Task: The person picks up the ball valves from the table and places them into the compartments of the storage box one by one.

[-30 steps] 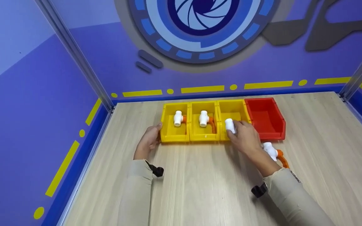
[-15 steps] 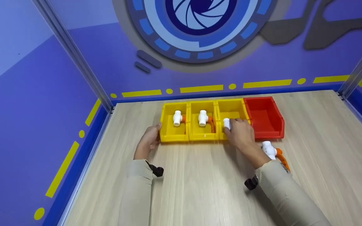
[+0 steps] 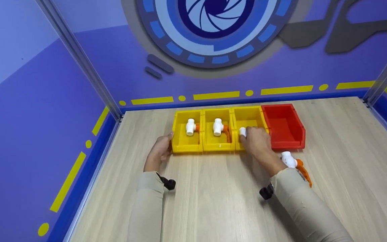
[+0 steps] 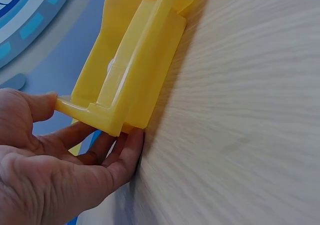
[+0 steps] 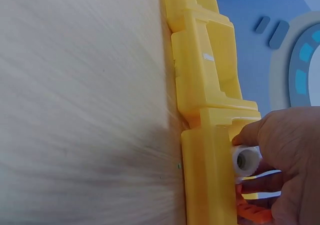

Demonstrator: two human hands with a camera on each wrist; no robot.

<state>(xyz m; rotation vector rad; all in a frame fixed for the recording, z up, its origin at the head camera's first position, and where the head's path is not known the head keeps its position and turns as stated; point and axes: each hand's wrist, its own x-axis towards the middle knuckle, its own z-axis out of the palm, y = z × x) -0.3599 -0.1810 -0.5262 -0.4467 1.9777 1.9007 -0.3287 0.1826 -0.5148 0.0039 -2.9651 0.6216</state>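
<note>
In the head view my left hand (image 3: pixel 161 147) is at the outer side of the leftmost yellow bin (image 3: pixel 186 148). Its thumb lies on the rim, with the fingers against the outside, as the left wrist view shows. My right hand (image 3: pixel 258 141) reaches into the third yellow bin (image 3: pixel 247 113) and holds a white ball valve (image 3: pixel 243 131). The right wrist view shows the valve's open pipe end (image 5: pixel 246 161) and orange handle (image 5: pixel 255 213) under the fingers, just behind the bin's front wall. Most of this valve is hidden by my hand in the head view.
White ball valves with orange handles lie in the left bin (image 3: pixel 190 127) and the second bin (image 3: pixel 217 127). A red bin (image 3: pixel 282 129) adjoins the row's right end. Another ball valve (image 3: pixel 289 160) lies on the table before it, partly behind my right sleeve.
My right hand has moved slightly left and lower into the third yellow bin with the ball valve. The left hand stays at the leftmost bin.
</note>
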